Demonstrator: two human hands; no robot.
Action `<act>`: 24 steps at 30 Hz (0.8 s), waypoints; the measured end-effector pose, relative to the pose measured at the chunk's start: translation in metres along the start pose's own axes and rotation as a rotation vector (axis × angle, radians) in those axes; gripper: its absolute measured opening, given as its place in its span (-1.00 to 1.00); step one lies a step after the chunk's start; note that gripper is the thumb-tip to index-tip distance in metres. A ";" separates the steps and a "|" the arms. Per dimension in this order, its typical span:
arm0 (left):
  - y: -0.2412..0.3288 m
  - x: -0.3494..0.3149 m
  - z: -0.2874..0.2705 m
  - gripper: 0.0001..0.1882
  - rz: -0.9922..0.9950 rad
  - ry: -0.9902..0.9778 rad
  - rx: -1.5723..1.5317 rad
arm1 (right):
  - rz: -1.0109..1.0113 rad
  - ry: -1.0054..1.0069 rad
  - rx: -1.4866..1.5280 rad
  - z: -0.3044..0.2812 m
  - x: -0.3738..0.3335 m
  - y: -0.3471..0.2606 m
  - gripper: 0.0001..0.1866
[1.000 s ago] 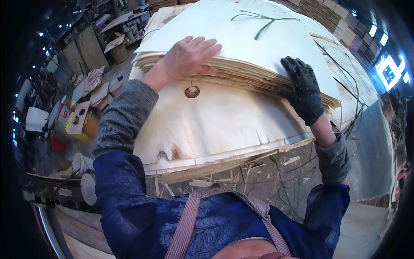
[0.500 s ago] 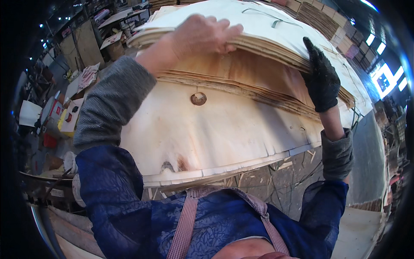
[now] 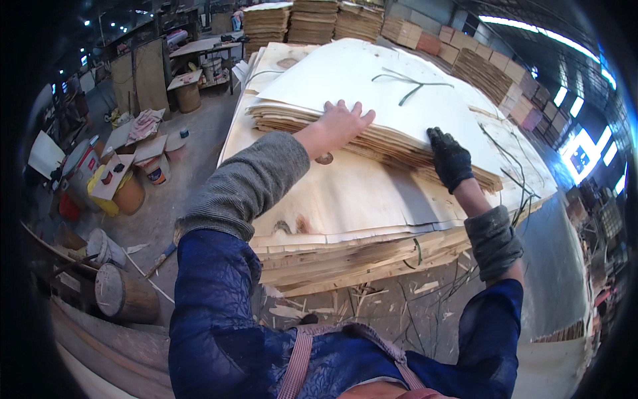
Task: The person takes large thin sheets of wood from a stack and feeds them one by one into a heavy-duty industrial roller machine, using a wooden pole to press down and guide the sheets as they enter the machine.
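A thick bundle of thin wood veneer sheets (image 3: 392,100) lies on a larger pile, its layered near edge facing me. My bare left hand (image 3: 339,132) rests on that near edge, fingers spread over the pale top sheet. Farther right, my right hand (image 3: 449,158), in a black glove, presses against the same edge with its fingers stretched upward; its palm side is hidden. Beneath the bundle is a broad veneer sheet (image 3: 372,213) with knots and a dark stain near its front. A knotted green strap (image 3: 412,85) lies on the top sheet.
Loose green straps (image 3: 512,169) hang over the pile's right side. Wood scraps (image 3: 359,299) litter the floor below its front edge. At the left stand buckets (image 3: 129,193) and a log-like drum (image 3: 123,292). A grey-topped stack (image 3: 551,266) is at my right; more veneer stacks (image 3: 312,23) stand behind.
The near edge of the bundle, raised before, has come down onto the pile. My left hand has gone from gripping it to lying spread on top. The view has shifted back.
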State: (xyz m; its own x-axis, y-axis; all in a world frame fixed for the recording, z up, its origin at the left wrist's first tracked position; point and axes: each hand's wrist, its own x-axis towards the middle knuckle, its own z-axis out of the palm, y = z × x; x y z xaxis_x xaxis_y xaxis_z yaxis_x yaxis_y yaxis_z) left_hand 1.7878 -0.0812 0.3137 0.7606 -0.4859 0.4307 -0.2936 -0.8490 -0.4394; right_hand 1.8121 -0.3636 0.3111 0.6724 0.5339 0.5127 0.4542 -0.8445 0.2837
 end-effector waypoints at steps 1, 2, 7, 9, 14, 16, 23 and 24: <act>0.005 -0.009 -0.004 -0.41 0.005 0.006 0.008 | -0.013 0.021 0.002 0.000 -0.008 -0.003 -0.43; 0.009 -0.018 -0.009 -0.42 0.010 0.014 0.017 | -0.025 0.032 -0.002 -0.004 -0.016 -0.005 -0.42; 0.060 -0.077 -0.053 -0.43 0.037 0.107 0.079 | -0.091 0.121 0.068 -0.044 -0.101 -0.023 -0.35; 0.092 -0.110 -0.089 -0.42 0.057 0.110 0.135 | -0.091 0.135 0.083 -0.072 -0.145 -0.032 -0.35; 0.201 -0.190 -0.176 -0.46 0.078 0.102 0.144 | -0.079 0.160 0.118 -0.136 -0.277 -0.043 -0.37; 0.246 -0.225 -0.205 -0.46 0.074 0.078 0.183 | -0.072 0.146 0.172 -0.159 -0.331 -0.048 -0.38; 0.347 -0.310 -0.310 -0.35 -0.064 -0.191 -0.648 | -0.086 0.054 0.206 -0.203 -0.510 -0.040 -0.45; 0.342 -0.315 -0.308 -0.41 -0.129 -0.065 -0.540 | -0.066 0.039 0.179 -0.205 -0.528 -0.035 -0.47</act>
State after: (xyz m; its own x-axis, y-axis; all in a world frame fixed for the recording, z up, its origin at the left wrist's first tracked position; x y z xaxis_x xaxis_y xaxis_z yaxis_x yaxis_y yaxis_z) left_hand 1.2693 -0.2827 0.2710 0.8388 -0.3719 0.3976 -0.4379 -0.8948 0.0868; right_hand 1.3213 -0.6245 0.1960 0.6162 0.5826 0.5299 0.5955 -0.7850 0.1706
